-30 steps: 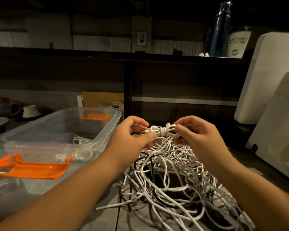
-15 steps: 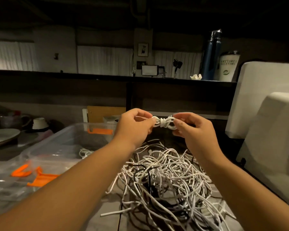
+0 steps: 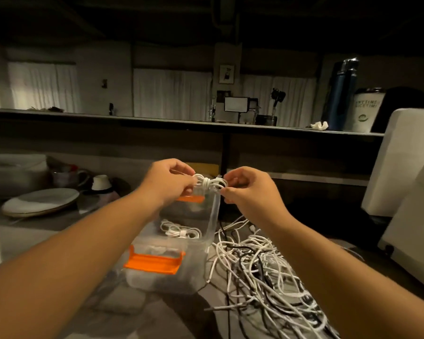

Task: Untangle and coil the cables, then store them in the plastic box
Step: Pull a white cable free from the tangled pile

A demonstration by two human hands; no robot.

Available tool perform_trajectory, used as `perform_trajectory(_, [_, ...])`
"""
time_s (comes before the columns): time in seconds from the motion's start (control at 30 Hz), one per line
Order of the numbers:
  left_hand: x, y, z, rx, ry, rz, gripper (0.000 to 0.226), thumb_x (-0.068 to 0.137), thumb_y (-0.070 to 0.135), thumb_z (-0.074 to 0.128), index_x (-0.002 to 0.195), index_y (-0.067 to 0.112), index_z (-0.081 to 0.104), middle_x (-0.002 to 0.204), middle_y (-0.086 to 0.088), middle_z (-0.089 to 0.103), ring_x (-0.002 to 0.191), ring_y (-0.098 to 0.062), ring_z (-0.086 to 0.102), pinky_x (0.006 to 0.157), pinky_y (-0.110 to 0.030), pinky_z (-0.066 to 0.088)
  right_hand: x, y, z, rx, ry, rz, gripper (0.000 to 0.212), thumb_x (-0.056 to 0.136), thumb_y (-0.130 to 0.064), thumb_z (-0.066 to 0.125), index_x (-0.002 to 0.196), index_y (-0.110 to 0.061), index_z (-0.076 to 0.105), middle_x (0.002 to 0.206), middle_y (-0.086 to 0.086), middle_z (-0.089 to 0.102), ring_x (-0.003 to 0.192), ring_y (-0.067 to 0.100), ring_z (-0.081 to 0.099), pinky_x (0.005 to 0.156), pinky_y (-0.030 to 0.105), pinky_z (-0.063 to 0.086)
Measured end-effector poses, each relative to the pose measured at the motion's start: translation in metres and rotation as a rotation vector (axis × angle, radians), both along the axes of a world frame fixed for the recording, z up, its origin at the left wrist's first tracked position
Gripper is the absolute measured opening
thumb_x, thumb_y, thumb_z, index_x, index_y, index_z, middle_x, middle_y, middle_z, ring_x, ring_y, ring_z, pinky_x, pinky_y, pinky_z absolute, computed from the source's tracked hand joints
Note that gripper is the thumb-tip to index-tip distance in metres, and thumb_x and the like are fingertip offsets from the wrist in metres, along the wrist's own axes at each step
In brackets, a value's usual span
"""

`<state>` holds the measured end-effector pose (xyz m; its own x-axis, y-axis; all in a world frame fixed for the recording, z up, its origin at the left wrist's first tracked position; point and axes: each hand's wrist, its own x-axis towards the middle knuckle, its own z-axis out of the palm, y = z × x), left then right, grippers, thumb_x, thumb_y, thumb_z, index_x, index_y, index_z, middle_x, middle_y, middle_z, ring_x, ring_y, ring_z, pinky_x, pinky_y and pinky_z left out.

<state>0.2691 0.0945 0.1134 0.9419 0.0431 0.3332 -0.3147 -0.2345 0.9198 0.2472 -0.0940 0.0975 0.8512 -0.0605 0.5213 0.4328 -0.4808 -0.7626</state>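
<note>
A small coiled white cable, wrapped round its middle, is held in the air above the far end of the clear plastic box. My left hand pinches its left end and my right hand pinches its right end. The box has orange latches and holds another coiled white cable. A tangled heap of white and black cables lies on the table to the right of the box, under my right forearm.
Plates and a small white cup sit at the left. White appliances stand at the right. A dark shelf runs across the back with a blue bottle and a white cup on it.
Both hands have lifted the coiled cable off the heap and carried it left, so it now hangs over the box. The camera has tilted up and turned.
</note>
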Motion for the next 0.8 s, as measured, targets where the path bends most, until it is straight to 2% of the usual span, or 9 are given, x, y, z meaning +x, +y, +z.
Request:
perform_trajectory(0.1, [0.014,0.027,-0.004,0.11,-0.004,0.037,0.025,0.086,-0.006,0.072,0.079,0.017,0.07,0.082,-0.01,0.069,0.066,-0.019,0.064,0.066,-0.029,0.061,0.008,0.025,-0.001,-0.117,-0.001,-0.014,0.021,0.083,-0.021,0.081,0.102,-0.021,0.072,0.086,-0.006,0.071,0.079,0.012,0.07,0.068,0.025,0.06])
perform_trajectory(0.17, [0.022,0.04,-0.008,0.282,-0.041,0.086,0.028,0.085,0.004,0.076,0.071,0.028,0.073,0.078,-0.002,0.073,0.075,-0.018,0.067,0.076,-0.035,0.058,0.01,0.037,-0.002,-0.224,-0.006,-0.035,0.02,0.084,-0.023,0.081,0.101,-0.022,0.071,0.084,-0.01,0.067,0.073,0.005,0.064,0.059,0.014,0.051])
perform_trajectory(0.2, [0.024,0.046,-0.01,0.384,-0.059,0.111,0.028,0.084,0.01,0.078,0.068,0.032,0.072,0.076,0.003,0.073,0.078,-0.016,0.068,0.077,-0.032,0.056,0.013,0.044,-0.004,-0.285,-0.003,-0.047,0.018,0.084,-0.025,0.081,0.099,-0.025,0.07,0.084,-0.012,0.066,0.073,0.005,0.063,0.061,0.017,0.053])
perform_trajectory(0.3, [0.027,0.057,-0.015,0.584,-0.048,0.143,0.026,0.085,0.022,0.078,0.065,0.037,0.07,0.073,0.013,0.07,0.08,-0.009,0.066,0.07,-0.025,0.048,0.024,0.056,-0.011,-0.504,0.033,-0.105,0.013,0.085,-0.031,0.078,0.089,-0.032,0.066,0.087,-0.012,0.067,0.08,0.011,0.064,0.075,0.038,0.06])
perform_trajectory(0.37, [0.03,0.06,-0.017,0.676,-0.029,0.161,0.024,0.086,0.027,0.076,0.065,0.038,0.07,0.076,0.014,0.069,0.084,-0.01,0.065,0.073,-0.028,0.051,0.03,0.062,-0.014,-0.607,0.073,-0.109,0.011,0.086,-0.03,0.076,0.084,-0.033,0.065,0.087,-0.011,0.067,0.082,0.014,0.064,0.079,0.042,0.059])
perform_trajectory(0.47, [0.032,0.061,-0.019,0.796,-0.016,0.192,0.02,0.088,0.032,0.072,0.07,0.038,0.071,0.091,0.012,0.072,0.101,-0.016,0.063,0.093,-0.043,0.055,0.036,0.068,-0.018,-0.682,0.082,-0.093,0.013,0.086,-0.029,0.076,0.079,-0.033,0.065,0.087,-0.008,0.069,0.087,0.018,0.064,0.083,0.043,0.057])
perform_trajectory(0.53, [0.031,0.059,-0.019,0.81,-0.007,0.194,0.015,0.089,0.032,0.071,0.076,0.037,0.074,0.099,0.01,0.073,0.108,-0.018,0.061,0.099,-0.047,0.052,0.039,0.07,-0.02,-0.7,0.091,-0.095,0.011,0.087,-0.032,0.075,0.078,-0.034,0.068,0.087,-0.005,0.07,0.089,0.021,0.063,0.082,0.043,0.057])
perform_trajectory(0.63, [0.03,0.054,-0.021,0.792,0.008,0.144,0.008,0.09,0.032,0.073,0.083,0.035,0.077,0.097,0.009,0.072,0.103,-0.017,0.063,0.098,-0.046,0.053,0.041,0.068,-0.017,-0.674,0.106,-0.087,0.003,0.088,-0.033,0.074,0.086,-0.031,0.075,0.09,-0.004,0.069,0.089,0.02,0.062,0.08,0.04,0.058])
perform_trajectory(0.8, [0.021,0.032,-0.018,0.773,0.016,0.064,0.008,0.088,0.03,0.075,0.082,0.033,0.078,0.087,0.01,0.071,0.092,-0.015,0.065,0.09,-0.043,0.058,0.028,0.057,-0.01,-0.637,0.067,-0.079,0.007,0.089,-0.032,0.073,0.086,-0.027,0.076,0.083,-0.004,0.07,0.08,0.016,0.064,0.069,0.034,0.058])
